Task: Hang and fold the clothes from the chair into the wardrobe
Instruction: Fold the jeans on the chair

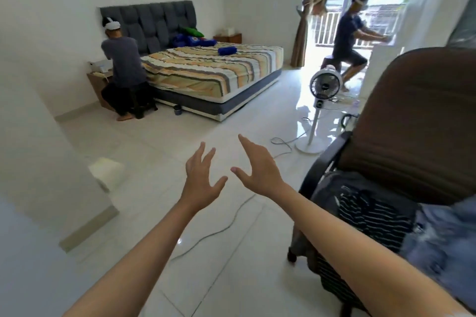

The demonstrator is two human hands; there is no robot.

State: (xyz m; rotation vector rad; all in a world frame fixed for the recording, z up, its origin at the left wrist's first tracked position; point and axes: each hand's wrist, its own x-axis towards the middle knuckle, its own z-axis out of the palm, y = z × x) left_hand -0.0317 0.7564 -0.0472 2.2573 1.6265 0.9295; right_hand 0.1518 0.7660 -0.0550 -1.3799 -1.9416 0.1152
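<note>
No writing or label can be read anywhere; the dark badge at the hub of the white standing fan (324, 86) is too small to make out. Both bare arms reach forward over the floor (159, 141), the hands side by side and near each other without touching; the left hand (199, 175) has its back to the camera, its fingers straight and spread, thumb out toward the other hand, holding nothing; the right hand (260, 168) is likewise spread and empty, its fingers pointing up and left, thumb stretched toward the left hand. To the right stands the chair (417, 121), a brown-backed office chair with dark armrests; on its seat lies the heap of clothes, a black garment with thin white stripes (373, 216) over a dark grey piece, and pale blue denim (443, 244) at the right edge, blurred; the right forearm passes in front of this heap. The floor is glossy white tile, with a pale cable (219, 229) snaking across it beneath the arms toward the fan's round base. At the far wall is a bed (211, 69) with a striped cover and a dark tufted headboard; a person (123, 69) sits with their back turned at its left corner; another person (347, 38) sits by the bright balcony door beside a brown curtain (302, 31).
</note>
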